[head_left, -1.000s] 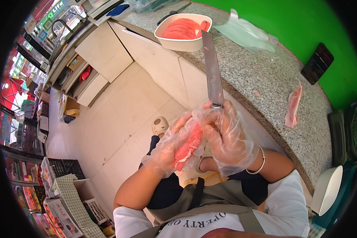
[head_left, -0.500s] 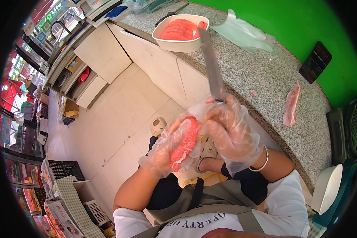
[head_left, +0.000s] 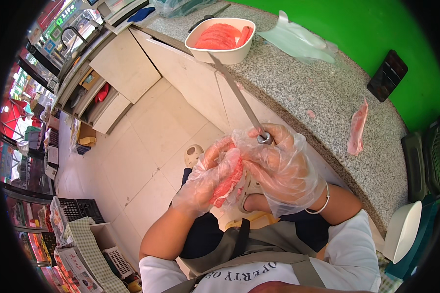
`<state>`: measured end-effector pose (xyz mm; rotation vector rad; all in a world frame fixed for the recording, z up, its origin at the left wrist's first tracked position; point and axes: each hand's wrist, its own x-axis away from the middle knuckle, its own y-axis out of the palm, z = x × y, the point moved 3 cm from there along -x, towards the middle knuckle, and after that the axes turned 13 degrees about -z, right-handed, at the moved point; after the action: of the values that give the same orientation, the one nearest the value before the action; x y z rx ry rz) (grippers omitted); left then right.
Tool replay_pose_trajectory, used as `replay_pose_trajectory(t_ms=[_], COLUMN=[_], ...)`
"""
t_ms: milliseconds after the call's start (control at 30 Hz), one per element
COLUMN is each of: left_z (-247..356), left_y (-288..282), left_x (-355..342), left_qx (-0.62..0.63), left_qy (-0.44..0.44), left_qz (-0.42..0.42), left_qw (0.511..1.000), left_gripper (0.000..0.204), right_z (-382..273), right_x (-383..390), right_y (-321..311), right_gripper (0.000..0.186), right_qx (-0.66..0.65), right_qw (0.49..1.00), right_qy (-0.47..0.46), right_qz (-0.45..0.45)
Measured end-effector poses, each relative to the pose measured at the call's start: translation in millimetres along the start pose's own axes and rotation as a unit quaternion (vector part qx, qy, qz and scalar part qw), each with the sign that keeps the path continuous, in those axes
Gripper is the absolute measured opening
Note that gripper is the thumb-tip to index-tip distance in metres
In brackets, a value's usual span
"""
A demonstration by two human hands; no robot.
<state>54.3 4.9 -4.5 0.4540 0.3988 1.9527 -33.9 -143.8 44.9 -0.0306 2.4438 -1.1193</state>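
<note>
1. One red fruit segment (head_left: 226, 189) is gripped in the gloved left hand (head_left: 208, 171), thumb laid along its upper face, presumably so that soft flesh is steadied without crushing.
2. Knife (head_left: 237, 95) is clasped in the gloved right hand (head_left: 281, 163); its blade is angled far and left, away from the fruit, probably so that both hands can be brought together safely.
3. Right hand is held close against the segment's right side; actual contact cannot be told through the loose plastic.
4. Blade tip is seen before the near wall of the cream tub (head_left: 225, 57); touching cannot be judged.
5. Other red segments (head_left: 215, 37) are overlapped inside the tub on the far worktop (head_left: 303, 90), apparently for compactness.
6. Pale pink strip (head_left: 358, 128) is laid on the worktop's right, well apart from the tub, seemingly for separation.
7. Dark phone (head_left: 388, 75) is propped against the green wall (head_left: 362, 27), likely for support.
</note>
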Motion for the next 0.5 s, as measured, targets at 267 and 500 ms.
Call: replay_pose_trajectory(t_ms=[267,500], left_z=[4.5,0.4], left_y=[9.0,-6.5], left_x=[0.6,-4.5], left_qx=[-0.015,0.11], left_qy=[-0.018,0.081], left_qz=[0.017,-0.062], left_qw=[1.0,0.989], left_gripper=[0.058,0.061], right_z=[4.4,-1.8], right_x=[0.9,6.5], right_y=[13.9,2.9], right_gripper=[0.024,0.029], right_qx=[-0.04,-0.038], right_qw=[0.997,0.998], right_qy=[0.05,0.04], right_qz=[0.037,0.044])
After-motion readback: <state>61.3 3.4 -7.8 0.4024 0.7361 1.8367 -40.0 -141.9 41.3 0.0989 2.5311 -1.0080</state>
